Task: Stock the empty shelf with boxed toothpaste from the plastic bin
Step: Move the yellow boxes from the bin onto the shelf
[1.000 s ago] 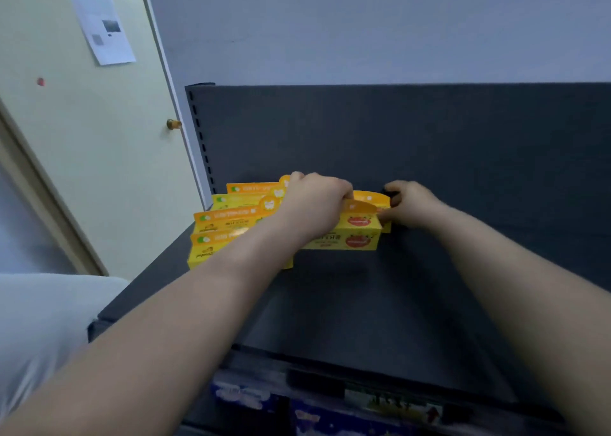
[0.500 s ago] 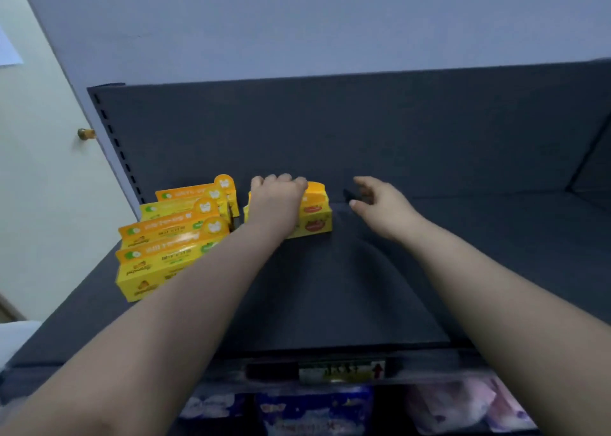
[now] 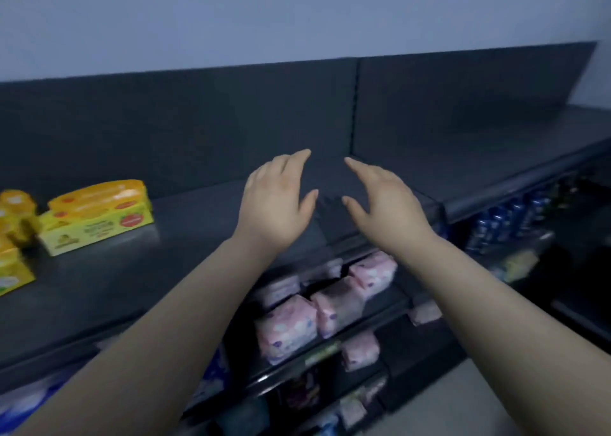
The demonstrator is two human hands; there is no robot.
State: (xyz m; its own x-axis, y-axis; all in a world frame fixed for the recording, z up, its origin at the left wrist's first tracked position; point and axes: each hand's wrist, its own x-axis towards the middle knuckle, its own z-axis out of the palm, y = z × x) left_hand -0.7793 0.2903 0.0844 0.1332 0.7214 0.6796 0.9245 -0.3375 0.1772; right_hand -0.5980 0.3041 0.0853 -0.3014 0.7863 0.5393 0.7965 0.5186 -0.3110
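Left hand (image 3: 276, 200) and right hand (image 3: 385, 200) spread, empty, over bare shelf (image 3: 205, 224), toothpaste boxes (image 3: 99, 214) far left

A pale bluish wall (image 3: 297, 15) rises behind; grey floor (image 3: 456, 409) shows at lower right.

toothpaste boxes (image 3: 99, 215) on shelf (image 3: 198, 237) at far left, hands well right, packs (image 3: 287, 328) on shelf below

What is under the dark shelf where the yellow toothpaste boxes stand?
Lower shelves with pink soft packs, and blue items further right. The forearms cover part of them, so that part is hidden.
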